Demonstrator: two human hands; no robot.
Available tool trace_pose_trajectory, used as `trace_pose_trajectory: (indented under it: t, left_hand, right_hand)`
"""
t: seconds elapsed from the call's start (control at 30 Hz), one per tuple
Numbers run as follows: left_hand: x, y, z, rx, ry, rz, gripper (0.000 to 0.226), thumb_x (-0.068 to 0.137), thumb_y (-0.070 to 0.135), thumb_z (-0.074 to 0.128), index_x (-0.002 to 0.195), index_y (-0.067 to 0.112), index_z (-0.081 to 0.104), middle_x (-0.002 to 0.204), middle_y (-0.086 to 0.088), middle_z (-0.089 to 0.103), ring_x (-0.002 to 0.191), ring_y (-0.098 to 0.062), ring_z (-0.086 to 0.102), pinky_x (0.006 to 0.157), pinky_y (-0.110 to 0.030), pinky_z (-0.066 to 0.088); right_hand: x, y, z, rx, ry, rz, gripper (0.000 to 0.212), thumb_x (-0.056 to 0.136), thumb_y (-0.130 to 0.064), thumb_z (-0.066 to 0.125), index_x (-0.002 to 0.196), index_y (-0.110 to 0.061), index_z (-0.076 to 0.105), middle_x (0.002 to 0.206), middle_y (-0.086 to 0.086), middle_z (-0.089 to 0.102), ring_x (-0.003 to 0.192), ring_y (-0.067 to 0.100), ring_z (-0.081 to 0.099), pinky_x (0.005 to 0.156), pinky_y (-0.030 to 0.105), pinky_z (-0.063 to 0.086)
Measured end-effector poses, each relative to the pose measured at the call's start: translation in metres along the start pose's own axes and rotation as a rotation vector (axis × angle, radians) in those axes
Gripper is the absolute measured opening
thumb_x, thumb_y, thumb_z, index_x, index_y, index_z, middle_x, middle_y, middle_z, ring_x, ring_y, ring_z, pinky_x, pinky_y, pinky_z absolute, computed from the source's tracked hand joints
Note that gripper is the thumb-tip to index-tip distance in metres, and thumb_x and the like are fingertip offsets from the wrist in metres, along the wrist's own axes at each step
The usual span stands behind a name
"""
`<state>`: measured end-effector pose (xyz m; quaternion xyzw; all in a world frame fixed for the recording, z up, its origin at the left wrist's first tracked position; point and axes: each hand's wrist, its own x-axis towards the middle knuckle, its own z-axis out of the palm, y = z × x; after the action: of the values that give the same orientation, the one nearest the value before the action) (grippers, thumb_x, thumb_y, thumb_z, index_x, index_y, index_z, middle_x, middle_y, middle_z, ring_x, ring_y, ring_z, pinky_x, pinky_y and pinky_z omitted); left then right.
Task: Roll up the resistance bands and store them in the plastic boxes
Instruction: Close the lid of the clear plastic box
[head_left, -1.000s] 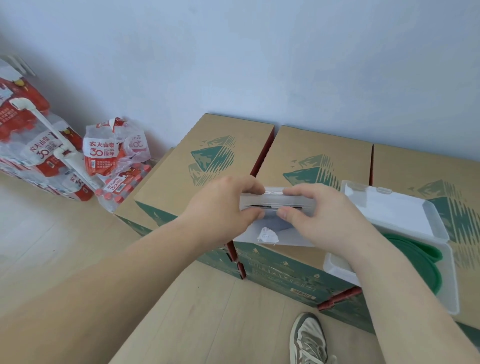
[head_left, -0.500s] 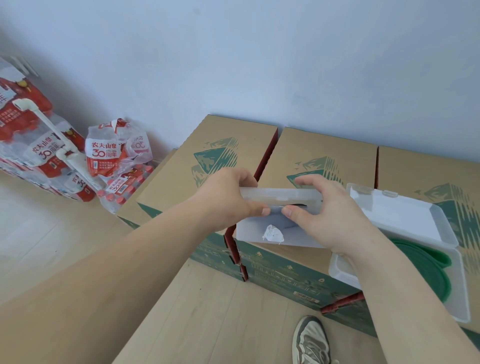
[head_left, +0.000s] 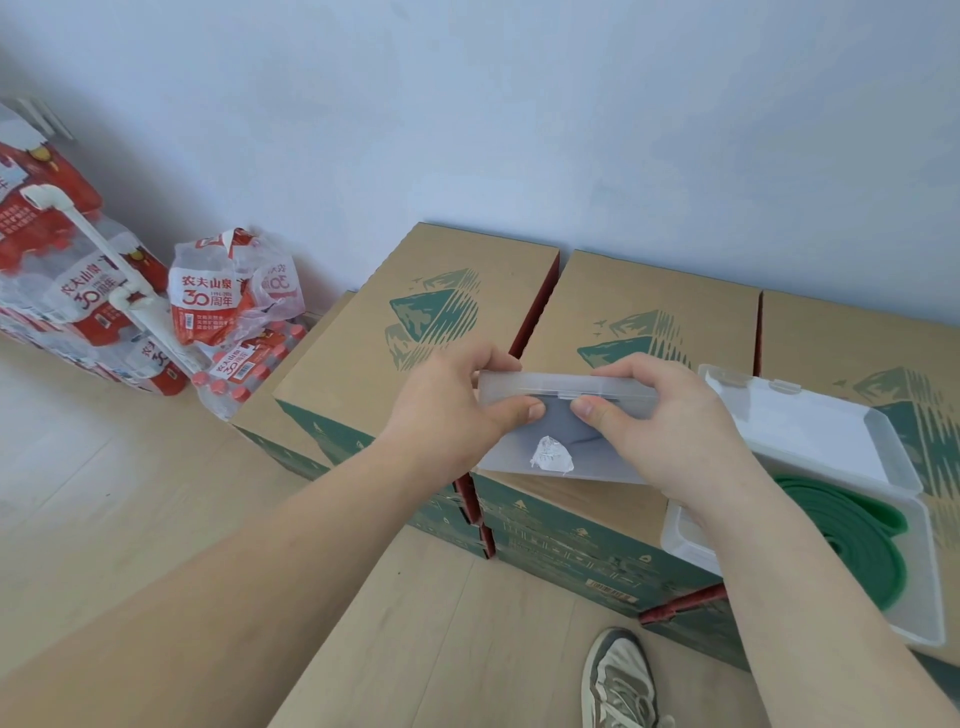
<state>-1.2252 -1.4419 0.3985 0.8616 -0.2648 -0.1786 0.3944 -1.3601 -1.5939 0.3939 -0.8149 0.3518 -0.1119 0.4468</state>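
Several shrink-wrapped packs of bottled water (head_left: 78, 291) sit stacked against the wall at far left, with a torn pack (head_left: 234, 322) slumped beside them on the pale wood floor (head_left: 93, 493). Next along comes a row of cardboard cartons (head_left: 431, 312) printed with green mountains, standing side by side against the wall. Over the seam between the first two cartons, both hands hold a closed translucent plastic box (head_left: 550, 441), tilted so its lid faces the person. The left hand (head_left: 441, 410) grips the box's left end, fingers curled behind its upper edge and thumb pressed on the front near the latch. The right hand (head_left: 660, 421) mirrors it at the right end, fingers hooked over the top and thumb pressing the front; the two thumb tips nearly meet. A crumpled white sticker remnant (head_left: 551, 455) shows on the box's face. Something dark shows dimly through the plastic, too murky to identify. Further right, a second plastic box (head_left: 800, 431) lies open on the cartons, its lid flipped back, with a green resistance band (head_left: 857, 540) coiled in its tray. Below, a grey sneaker (head_left: 621, 680) stands on the floor.
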Motion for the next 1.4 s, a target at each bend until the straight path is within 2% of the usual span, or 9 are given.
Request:
trace_pose_trajectory:
  t: [0.37, 0.57, 0.77, 0.9, 1.03, 1.1, 1.2, 1.3, 1.4]
  left_hand:
    - [-0.008, -0.01, -0.014, -0.2, -0.071, -0.017, 0.026, 0.092, 0.023, 0.078, 0.11, 0.039, 0.068, 0.106, 0.02, 0.074, 0.098, 0.008, 0.068, 0.07, -0.009, 0.053]
    - [-0.003, -0.011, -0.028, -0.214, -0.174, -0.048, 0.023, 0.098, 0.018, 0.071, 0.112, 0.036, 0.072, 0.097, 0.02, 0.08, 0.098, -0.006, 0.075, 0.099, -0.031, 0.055]
    - [-0.003, -0.008, -0.027, -0.142, -0.122, -0.032, 0.015, 0.095, 0.025, 0.074, 0.106, 0.035, 0.072, 0.094, 0.02, 0.079, 0.086, -0.002, 0.071, 0.062, -0.004, 0.046]
    - [-0.004, -0.009, -0.025, -0.102, -0.1, 0.014, 0.013, 0.096, 0.024, 0.072, 0.104, 0.033, 0.071, 0.101, 0.022, 0.072, 0.095, 0.004, 0.065, 0.06, 0.001, 0.044]
    - [-0.005, -0.007, -0.023, -0.018, -0.076, 0.062, 0.014, 0.097, 0.022, 0.07, 0.107, 0.033, 0.068, 0.106, 0.023, 0.068, 0.102, 0.011, 0.059, 0.071, -0.002, 0.045]
    - [-0.006, -0.001, -0.024, 0.22, -0.055, 0.115, 0.016, 0.098, 0.026, 0.067, 0.111, 0.033, 0.062, 0.109, 0.017, 0.067, 0.094, 0.001, 0.061, 0.08, -0.024, 0.053]
    - [-0.01, 0.018, -0.02, 0.619, -0.06, 0.277, 0.024, 0.096, 0.023, 0.061, 0.118, 0.028, 0.055, 0.116, 0.007, 0.063, 0.105, -0.02, 0.058, 0.087, -0.042, 0.054]
    - [-0.018, 0.039, -0.007, 0.656, -0.17, 0.382, 0.044, 0.093, 0.036, 0.068, 0.132, 0.032, 0.048, 0.125, 0.012, 0.058, 0.113, -0.018, 0.055, 0.088, -0.038, 0.053]
    - [-0.019, 0.04, 0.007, 0.691, -0.112, 0.442, 0.054, 0.089, 0.042, 0.074, 0.135, 0.035, 0.047, 0.124, 0.011, 0.055, 0.115, -0.015, 0.051, 0.082, -0.031, 0.046]
  right_hand:
    - [0.0, 0.003, 0.0, 0.039, 0.013, 0.003, 0.015, 0.091, -0.046, 0.072, 0.104, -0.038, 0.069, 0.117, -0.007, 0.058, 0.107, 0.017, 0.054, 0.072, 0.029, 0.044]
    - [0.001, 0.003, 0.0, 0.044, 0.008, -0.001, 0.015, 0.093, -0.046, 0.071, 0.106, -0.039, 0.069, 0.115, -0.008, 0.058, 0.105, 0.018, 0.055, 0.068, 0.024, 0.042]
    - [-0.001, 0.005, 0.001, 0.023, 0.005, -0.045, 0.018, 0.094, -0.045, 0.069, 0.111, -0.04, 0.069, 0.124, -0.012, 0.058, 0.114, 0.011, 0.05, 0.086, 0.031, 0.04]
    - [-0.005, 0.011, -0.009, 0.013, -0.062, -0.071, 0.027, 0.099, -0.039, 0.064, 0.126, -0.045, 0.064, 0.128, -0.019, 0.058, 0.121, 0.007, 0.051, 0.094, 0.029, 0.043]
    - [-0.012, 0.023, -0.02, 0.222, -0.048, -0.024, 0.028, 0.102, -0.026, 0.062, 0.114, -0.05, 0.066, 0.105, -0.032, 0.063, 0.097, -0.009, 0.063, 0.082, 0.029, 0.053]
    - [-0.014, 0.027, -0.019, 0.258, -0.016, -0.028, 0.027, 0.101, -0.022, 0.064, 0.107, -0.048, 0.069, 0.102, -0.035, 0.063, 0.088, -0.018, 0.061, 0.079, 0.025, 0.051]
    - [-0.015, 0.028, -0.017, 0.276, 0.036, -0.019, 0.024, 0.1, -0.021, 0.066, 0.105, -0.044, 0.072, 0.107, -0.033, 0.065, 0.1, -0.002, 0.064, 0.08, 0.024, 0.052]
    - [-0.016, 0.028, -0.017, 0.286, 0.079, -0.012, 0.023, 0.099, -0.021, 0.067, 0.105, -0.042, 0.073, 0.101, -0.011, 0.073, 0.083, 0.021, 0.063, 0.07, 0.021, 0.052]
    - [-0.016, 0.032, -0.013, 0.272, 0.077, -0.047, 0.023, 0.098, -0.019, 0.068, 0.104, -0.04, 0.071, 0.089, 0.004, 0.07, 0.058, 0.006, 0.049, 0.06, 0.015, 0.044]
